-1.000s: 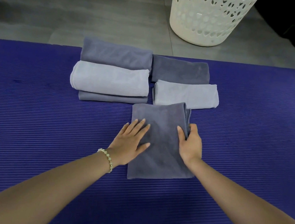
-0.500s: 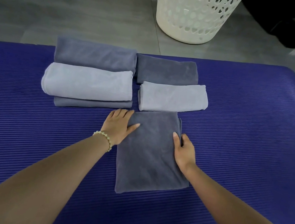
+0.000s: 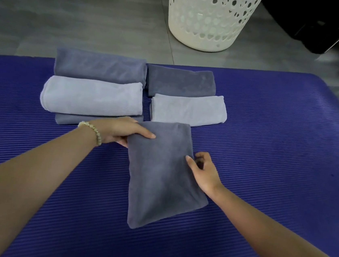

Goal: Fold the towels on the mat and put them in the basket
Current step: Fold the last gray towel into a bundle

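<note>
The dark grey folded terry towel [image 3: 164, 172] lies on the ribbed blue foam mat [image 3: 276, 161], its long axis running from the person outward, tilted slightly left. The left hand [image 3: 121, 132] has its fingers clamped on the far-left edge; the right hand [image 3: 202, 172] pinches the right edge. The folding looks done. Next comes lifting it to the white perforated basket [image 3: 211, 16] beyond.

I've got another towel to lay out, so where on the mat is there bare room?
Free: the purple mat right of the dark grey towel and right hand, and its near-left corner. Crowded: the far middle, where five folded towels lie close together by the left hand.
</note>
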The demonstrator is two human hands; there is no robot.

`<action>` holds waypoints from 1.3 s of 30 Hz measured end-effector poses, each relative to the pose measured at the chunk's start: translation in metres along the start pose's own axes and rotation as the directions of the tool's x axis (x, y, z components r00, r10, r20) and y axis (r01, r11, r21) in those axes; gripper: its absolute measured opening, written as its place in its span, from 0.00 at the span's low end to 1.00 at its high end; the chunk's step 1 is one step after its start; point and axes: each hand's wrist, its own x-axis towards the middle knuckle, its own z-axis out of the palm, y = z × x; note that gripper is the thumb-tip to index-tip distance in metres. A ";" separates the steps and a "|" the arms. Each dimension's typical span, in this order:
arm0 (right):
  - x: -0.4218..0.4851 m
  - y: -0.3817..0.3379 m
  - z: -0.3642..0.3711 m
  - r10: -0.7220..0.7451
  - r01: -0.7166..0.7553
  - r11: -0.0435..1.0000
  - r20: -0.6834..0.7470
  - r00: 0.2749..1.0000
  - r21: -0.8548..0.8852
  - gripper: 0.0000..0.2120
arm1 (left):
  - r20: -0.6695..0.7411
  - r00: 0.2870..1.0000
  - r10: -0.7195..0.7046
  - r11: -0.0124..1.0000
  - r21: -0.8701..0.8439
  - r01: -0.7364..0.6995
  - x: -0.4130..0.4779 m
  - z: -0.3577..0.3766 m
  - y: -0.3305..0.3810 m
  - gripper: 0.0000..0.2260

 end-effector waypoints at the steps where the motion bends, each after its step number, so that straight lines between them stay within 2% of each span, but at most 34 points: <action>1: -0.007 0.000 -0.002 -0.010 0.009 1.000 -0.034 0.999 -0.016 0.19 | -0.016 0.999 0.033 0.997 -0.075 -0.034 -0.011 0.002 0.003 0.15; 3: -0.022 -0.001 -0.005 -0.022 0.019 1.000 -0.139 0.990 -0.025 0.22 | -0.096 0.991 0.094 0.967 -0.227 -0.114 -0.035 0.007 0.008 0.13; 4: -0.029 -0.001 -0.007 0.020 -0.021 1.000 -0.138 0.990 -0.001 0.25 | -0.145 0.983 0.111 0.940 -0.307 -0.151 -0.048 0.008 0.010 0.12; 5: -0.036 -0.004 -0.008 0.092 -0.088 0.994 -0.057 0.994 0.063 0.28 | -0.182 0.975 0.125 0.907 -0.376 -0.187 -0.059 0.008 0.010 0.10; 6: -0.044 -0.008 -0.008 0.180 -0.198 0.968 0.125 0.976 0.155 0.33 | -0.206 0.969 0.136 0.874 -0.436 -0.215 -0.071 0.009 0.013 0.09; 7: -0.050 -0.010 -0.007 0.236 -0.336 0.913 0.372 0.897 0.230 0.37 | -0.220 0.964 0.150 0.841 -0.485 -0.242 -0.080 0.009 0.012 0.09; 8: -0.057 -0.014 -0.003 0.227 -0.446 0.847 0.563 0.795 0.288 0.38 | -0.225 0.962 0.157 0.807 -0.532 -0.256 -0.090 0.009 0.013 0.08; 9: -0.065 -0.021 0.001 0.198 -0.535 0.775 0.674 0.712 0.337 0.36 | -0.226 0.961 0.159 0.777 -0.572 -0.263 -0.097 0.009 0.012 0.08; 10: -0.072 -0.029 0.006 0.174 -0.606 0.691 0.722 0.670 0.395 0.34 | -0.224 0.963 0.148 0.749 -0.611 -0.257 -0.106 0.009 0.011 0.07; 11: -0.078 -0.038 0.011 0.149 -0.639 0.620 0.730 0.667 0.456 0.33 | -0.223 0.965 0.141 0.726 -0.639 -0.254 -0.112 0.006 0.009 0.07; 12: -0.082 -0.046 0.018 0.119 -0.634 0.569 0.711 0.694 0.524 0.30 | -0.219 0.968 0.126 0.705 -0.667 -0.243 -0.120 0.003 0.007 0.06; 14: -0.085 -0.061 0.027 0.082 -0.554 0.546 0.618 0.782 0.628 0.23 | -0.198 0.974 0.114 0.657 -0.720 -0.223 -0.132 -0.009 -0.004 0.07; 16: -0.083 -0.073 0.029 0.075 -0.464 0.592 0.528 0.846 0.659 0.17 | -0.149 0.978 0.147 0.627 -0.751 -0.209 -0.143 -0.025 -0.018 0.19; 18: -0.080 -0.082 0.027 0.039 -0.348 0.667 0.436 0.899 0.659 0.17 | -0.118 0.981 0.155 0.647 -0.739 -0.191 -0.150 -0.036 -0.034 0.33; 19: -0.080 -0.086 0.025 0.003 -0.275 0.709 0.386 0.922 0.650 0.18 | -0.114 0.981 0.159 0.662 -0.724 -0.192 -0.151 -0.040 -0.043 0.34; 22: -0.084 -0.096 0.019 -0.141 -0.045 0.797 0.259 0.956 0.602 0.19 | -0.100 0.975 0.197 0.702 -0.680 -0.212 -0.159 -0.042 -0.056 0.27; 24: -0.087 -0.095 0.016 -0.206 0.059 0.822 0.199 0.958 0.567 0.19 | -0.070 0.974 0.217 0.766 -0.606 -0.215 -0.158 -0.040 -0.066 0.31; 27: -0.086 -0.071 0.021 -0.160 0.072 0.885 0.154 0.975 0.460 0.18 | -0.046 0.990 0.131 0.888 -0.439 -0.138 -0.141 -0.037 -0.100 0.44; 29: -0.078 -0.045 0.029 -0.070 0.040 0.968 0.111 0.991 0.248 0.18 | -0.085 0.996 -0.005 0.985 -0.175 -0.010 -0.126 -0.030 -0.131 0.42; 31: -0.071 -0.021 0.035 -0.002 0.001 1.000 0.029 1.000 0.018 0.20 | -0.213 0.972 -0.104 0.978 0.157 0.139 -0.111 -0.023 -0.165 0.34; 33: -0.072 -0.009 0.037 -0.101 0.102 0.981 0.017 0.995 -0.164 0.22 | -0.332 0.943 0.006 0.912 0.389 0.131 -0.105 -0.012 -0.186 0.36; 35: -0.077 -0.004 0.039 -0.314 0.349 0.872 0.154 0.937 -0.344 0.23 | -0.340 0.908 0.245 0.807 0.590 0.003 -0.105 -0.002 -0.188 0.40; 37: -0.081 -0.001 0.045 -0.448 0.569 0.669 0.352 0.822 -0.478 0.28 | -0.164 0.891 0.423 0.568 0.814 -0.120 -0.100 0.007 -0.185 0.41; 39: -0.079 0.002 0.051 -0.425 0.677 0.494 0.528 0.735 -0.545 0.34 | 0.011 0.896 0.444 0.346 0.920 -0.183 -0.090 0.017 -0.184 0.38</action>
